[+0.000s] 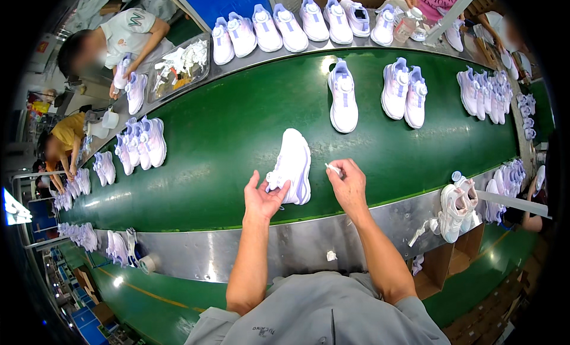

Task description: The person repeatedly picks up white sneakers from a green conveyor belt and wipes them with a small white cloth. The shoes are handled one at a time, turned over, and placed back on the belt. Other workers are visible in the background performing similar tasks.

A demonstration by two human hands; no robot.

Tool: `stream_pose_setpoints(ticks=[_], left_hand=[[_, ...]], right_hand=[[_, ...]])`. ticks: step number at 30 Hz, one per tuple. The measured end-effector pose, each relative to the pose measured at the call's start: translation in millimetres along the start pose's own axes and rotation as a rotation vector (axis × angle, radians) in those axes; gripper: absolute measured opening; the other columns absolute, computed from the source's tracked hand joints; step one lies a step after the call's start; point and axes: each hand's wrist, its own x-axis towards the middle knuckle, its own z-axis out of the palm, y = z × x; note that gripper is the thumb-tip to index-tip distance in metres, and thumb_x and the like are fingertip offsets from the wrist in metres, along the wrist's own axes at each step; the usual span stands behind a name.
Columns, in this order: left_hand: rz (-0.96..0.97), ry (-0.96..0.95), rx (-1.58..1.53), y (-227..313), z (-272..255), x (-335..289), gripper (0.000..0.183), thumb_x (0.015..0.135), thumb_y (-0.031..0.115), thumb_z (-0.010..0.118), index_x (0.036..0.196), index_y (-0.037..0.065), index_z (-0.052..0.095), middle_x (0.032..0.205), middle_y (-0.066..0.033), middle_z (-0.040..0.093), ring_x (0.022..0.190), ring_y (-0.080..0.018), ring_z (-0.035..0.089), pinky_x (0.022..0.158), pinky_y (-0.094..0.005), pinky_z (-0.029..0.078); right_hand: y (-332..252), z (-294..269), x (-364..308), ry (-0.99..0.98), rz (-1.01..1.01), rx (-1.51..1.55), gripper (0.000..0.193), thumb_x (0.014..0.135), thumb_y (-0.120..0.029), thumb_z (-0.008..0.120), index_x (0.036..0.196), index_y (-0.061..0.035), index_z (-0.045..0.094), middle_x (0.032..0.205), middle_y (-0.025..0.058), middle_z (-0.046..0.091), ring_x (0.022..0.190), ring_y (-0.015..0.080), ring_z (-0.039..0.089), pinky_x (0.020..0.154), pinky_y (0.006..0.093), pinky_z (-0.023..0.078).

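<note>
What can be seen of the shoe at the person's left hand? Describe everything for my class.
The shoe is mostly white, with lavender lines along the sole edge and a rounded fitting on its left. It looks smooth and synthetic. Tipped sideways, it has a rounded end pointing away from the person. It appears over the green surface; contact there is unclear. The left hand touches its lower left.

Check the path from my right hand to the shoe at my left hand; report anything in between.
Nothing visible: between the right hand and the shoe, only green belt shows. The white piece that hand pinches faces the shoe.
</note>
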Motion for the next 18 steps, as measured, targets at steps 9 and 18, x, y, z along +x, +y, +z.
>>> stream_pose_setpoints(ticks=[9, 18], left_hand=[[-0.017, -0.012, 0.014, -7, 8, -4, 0.069, 0.101, 0.041, 0.06, 0.145, -0.005, 0.035, 0.15, -0.0302, 0.036, 0.141, -0.0439, 0.041, 0.114, -0.0593, 0.042], [-0.028, -0.038, 0.049, -9, 9, -4, 0.073, 0.102, 0.043, 0.059, 0.15, -0.004, 0.03, 0.154, -0.0316, 0.033, 0.142, -0.0449, 0.039, 0.115, -0.06, 0.041]], right_hand=[[-2, 26, 45, -0.096, -0.098, -0.092, 0.017, 0.089, -0.015, 0.069, 0.099, -0.0017, 0.07, 0.095, 0.015, 0.066, 0.082, 0.0339, 0.064, 0.075, 0.0423, 0.051], [2, 34, 62, -0.151, -0.143, -0.169, 0.017, 0.087, -0.017, 0.07, 0.098, -0.0037, 0.07, 0.095, 0.0153, 0.065, 0.088, 0.0359, 0.064, 0.078, 0.045, 0.05]])
